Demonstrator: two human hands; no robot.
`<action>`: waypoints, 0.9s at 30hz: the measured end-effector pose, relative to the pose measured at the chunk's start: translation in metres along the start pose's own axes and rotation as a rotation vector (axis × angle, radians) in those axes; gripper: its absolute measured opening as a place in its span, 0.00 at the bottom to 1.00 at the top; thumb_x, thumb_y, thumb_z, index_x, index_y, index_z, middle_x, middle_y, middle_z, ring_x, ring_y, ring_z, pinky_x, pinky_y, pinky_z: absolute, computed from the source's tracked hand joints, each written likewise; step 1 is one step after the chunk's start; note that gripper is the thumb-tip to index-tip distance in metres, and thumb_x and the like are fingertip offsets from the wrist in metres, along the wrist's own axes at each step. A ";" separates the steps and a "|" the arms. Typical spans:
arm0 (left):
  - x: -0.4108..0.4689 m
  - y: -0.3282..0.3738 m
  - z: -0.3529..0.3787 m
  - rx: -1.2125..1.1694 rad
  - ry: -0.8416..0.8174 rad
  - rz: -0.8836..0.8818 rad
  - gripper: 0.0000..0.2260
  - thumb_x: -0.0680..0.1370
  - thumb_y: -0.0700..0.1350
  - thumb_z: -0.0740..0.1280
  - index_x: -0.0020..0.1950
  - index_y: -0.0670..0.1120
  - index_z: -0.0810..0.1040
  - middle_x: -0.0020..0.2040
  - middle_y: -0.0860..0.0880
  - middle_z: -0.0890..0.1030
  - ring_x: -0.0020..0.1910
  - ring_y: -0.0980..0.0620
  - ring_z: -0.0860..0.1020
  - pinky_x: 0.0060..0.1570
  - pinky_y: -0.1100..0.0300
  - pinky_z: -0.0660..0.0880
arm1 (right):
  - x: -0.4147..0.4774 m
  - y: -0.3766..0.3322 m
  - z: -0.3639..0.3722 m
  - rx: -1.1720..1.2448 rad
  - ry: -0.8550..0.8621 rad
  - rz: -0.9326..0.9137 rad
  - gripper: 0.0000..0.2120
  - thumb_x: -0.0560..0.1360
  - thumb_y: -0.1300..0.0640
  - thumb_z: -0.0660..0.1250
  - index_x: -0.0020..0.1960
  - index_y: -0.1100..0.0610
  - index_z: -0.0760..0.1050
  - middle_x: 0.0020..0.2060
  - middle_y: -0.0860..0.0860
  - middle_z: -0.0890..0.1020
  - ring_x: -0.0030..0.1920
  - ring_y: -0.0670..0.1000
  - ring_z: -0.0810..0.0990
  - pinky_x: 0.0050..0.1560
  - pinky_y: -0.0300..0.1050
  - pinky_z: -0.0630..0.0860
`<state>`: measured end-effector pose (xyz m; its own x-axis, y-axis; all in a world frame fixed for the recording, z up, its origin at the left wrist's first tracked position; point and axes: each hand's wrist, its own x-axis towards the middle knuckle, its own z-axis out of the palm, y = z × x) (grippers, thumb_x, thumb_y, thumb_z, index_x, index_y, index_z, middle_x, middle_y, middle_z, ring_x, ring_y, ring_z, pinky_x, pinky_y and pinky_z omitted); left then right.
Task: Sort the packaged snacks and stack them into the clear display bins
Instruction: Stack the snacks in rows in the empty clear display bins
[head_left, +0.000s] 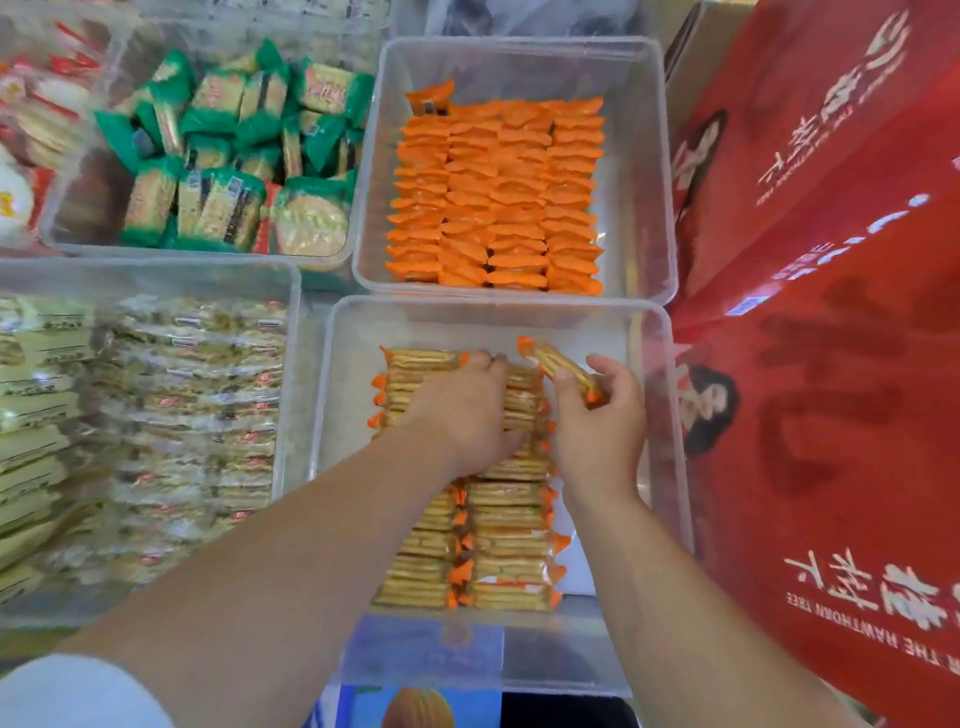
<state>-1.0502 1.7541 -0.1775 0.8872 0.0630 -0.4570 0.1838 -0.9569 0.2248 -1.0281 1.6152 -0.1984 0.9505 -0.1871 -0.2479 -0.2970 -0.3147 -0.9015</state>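
In the near clear bin (655, 364), our left hand (465, 410) lies flat on the rows of orange-ended cracker packets (509, 540), fingers stretched forward and pressing on them, gripping nothing. Our right hand (597, 428) pinches one cracker packet (557, 365) between thumb and fingers, holding it tilted just above the right-hand row. The far bin (647, 156) behind holds tight rows of orange packets (498, 192). Green packets (234, 156) fill a bin at upper left; red boxes (831, 364) stand to the right.
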 end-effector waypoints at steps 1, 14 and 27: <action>0.001 -0.001 0.000 -0.015 -0.008 -0.002 0.39 0.75 0.64 0.69 0.79 0.46 0.61 0.74 0.47 0.67 0.72 0.44 0.70 0.64 0.47 0.73 | 0.003 0.000 0.003 -0.008 0.002 0.003 0.14 0.76 0.54 0.73 0.59 0.48 0.76 0.47 0.39 0.78 0.48 0.34 0.77 0.51 0.36 0.74; -0.010 -0.014 0.006 -0.043 -0.030 0.072 0.39 0.76 0.60 0.71 0.82 0.48 0.60 0.82 0.50 0.61 0.76 0.46 0.68 0.71 0.48 0.71 | 0.034 0.013 0.030 -0.115 -0.011 0.167 0.17 0.71 0.49 0.78 0.52 0.49 0.72 0.46 0.44 0.79 0.47 0.48 0.81 0.44 0.41 0.74; -0.119 -0.039 0.003 0.030 0.444 -0.252 0.36 0.72 0.60 0.74 0.75 0.43 0.72 0.78 0.34 0.64 0.78 0.31 0.61 0.74 0.32 0.60 | 0.030 0.015 0.050 -0.307 0.016 0.122 0.13 0.73 0.45 0.76 0.48 0.48 0.74 0.50 0.49 0.72 0.45 0.55 0.78 0.47 0.45 0.73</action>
<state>-1.1643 1.7829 -0.1344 0.9125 0.4007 -0.0827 0.4085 -0.9038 0.1275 -1.0000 1.6517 -0.2373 0.9056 -0.2543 -0.3394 -0.4241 -0.5544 -0.7161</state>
